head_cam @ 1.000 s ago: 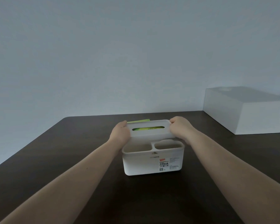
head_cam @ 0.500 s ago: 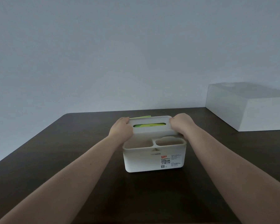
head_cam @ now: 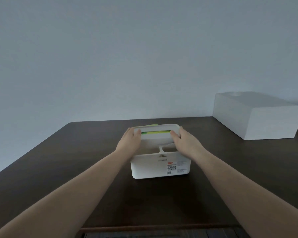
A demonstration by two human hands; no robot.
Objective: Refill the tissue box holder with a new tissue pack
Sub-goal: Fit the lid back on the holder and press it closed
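Observation:
A white tissue box holder (head_cam: 160, 167) stands in the middle of a dark table (head_cam: 76, 160), with two open compartments at its front and a labelled front wall. Its white lid (head_cam: 157, 128) lies flat across the rear section. Through the lid's slot shows the green and yellow tissue pack (head_cam: 156, 132), and a green corner pokes out behind the lid. My left hand (head_cam: 130, 140) lies on the lid's left end, fingers extended. My right hand (head_cam: 185, 140) rests flat on the right end, thumb near the slot.
A large white box (head_cam: 258, 117) sits at the table's back right corner. A pale wall rises behind the table. The table's near edge runs along the bottom of the view.
Both hands went from gripping the lid's ends to lying flatter on it with fingers stretched out. The lid now sits lower and level on the holder.

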